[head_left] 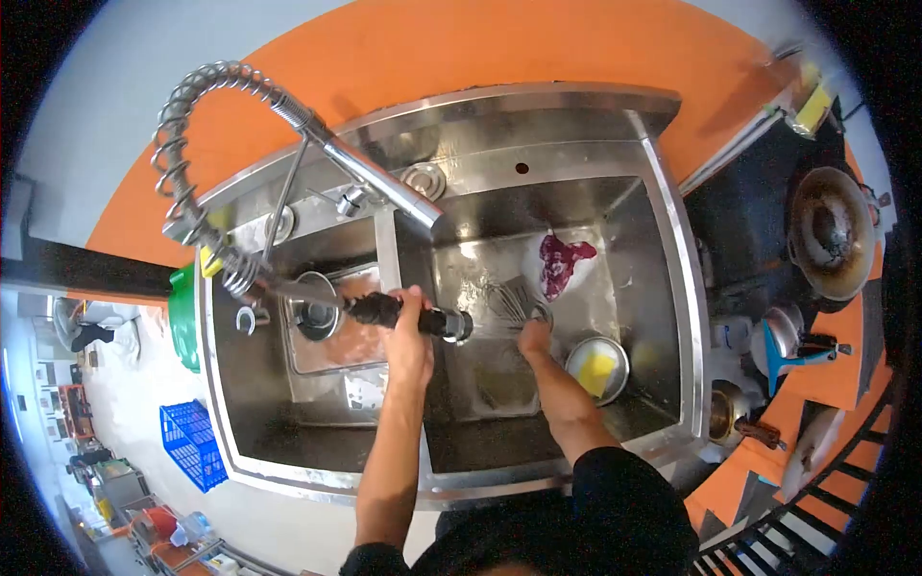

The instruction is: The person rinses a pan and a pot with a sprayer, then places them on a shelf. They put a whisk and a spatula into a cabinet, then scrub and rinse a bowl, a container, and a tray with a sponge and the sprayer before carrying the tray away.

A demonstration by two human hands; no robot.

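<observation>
My left hand (411, 331) is closed round the black handle of the spray hose (375, 309), whose nozzle points toward the right basin. In the right basin (461, 384), my right hand (535, 336) grips a metal whisk (511, 303), its wires toward the left. A dark red cloth (563, 262) lies on the basin floor behind the whisk. Right of my right wrist sits a round metal bowl (622, 372) with a yellow sponge (597, 372) in it. Whether water leaves the nozzle is hard to tell.
The left basin (259, 384) holds a tray (336, 357) and a metal bowl (315, 322). A coiled faucet (173, 154) arches over it. Pans and a wok (832, 230) stand at the right. A blue crate (192, 444) and green bin (182, 317) are at the left.
</observation>
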